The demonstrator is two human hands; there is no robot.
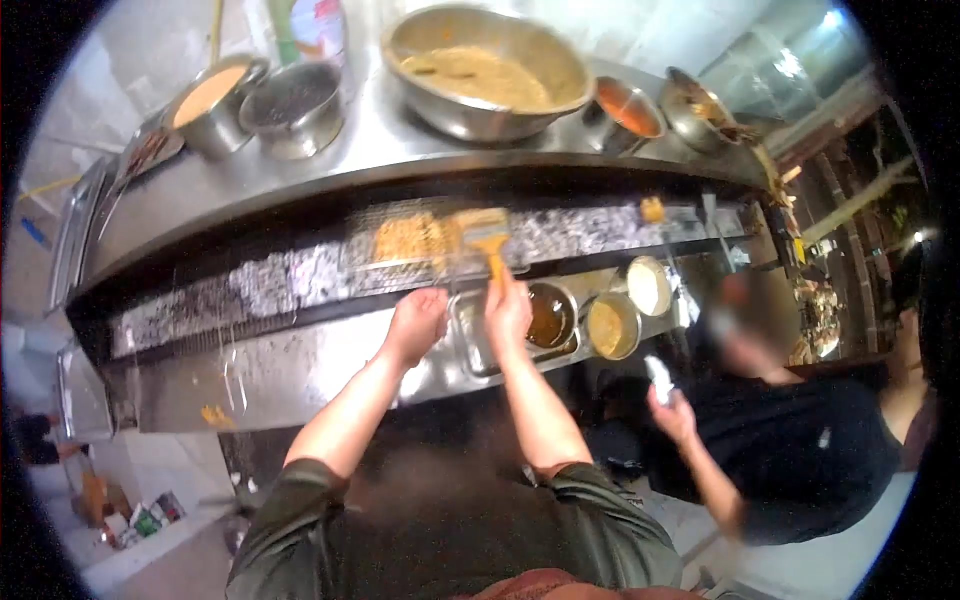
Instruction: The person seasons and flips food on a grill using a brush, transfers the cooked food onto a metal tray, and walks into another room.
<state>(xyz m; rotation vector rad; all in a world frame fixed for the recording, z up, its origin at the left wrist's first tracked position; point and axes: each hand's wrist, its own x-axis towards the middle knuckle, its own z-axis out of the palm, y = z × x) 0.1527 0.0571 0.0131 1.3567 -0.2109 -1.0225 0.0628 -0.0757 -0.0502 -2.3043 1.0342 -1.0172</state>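
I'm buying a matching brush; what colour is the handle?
Orange-yellow handle, in the head view.

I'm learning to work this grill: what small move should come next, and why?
Probably sweep the brush leftward across the orange-yellow food: the right hand holds it with its head near the food's right end, and much of the food lies left of it.

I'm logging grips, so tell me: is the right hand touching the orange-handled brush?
Touching. The head view shows the right hand closed around the near end of the brush, its orange handle running into the fingers.
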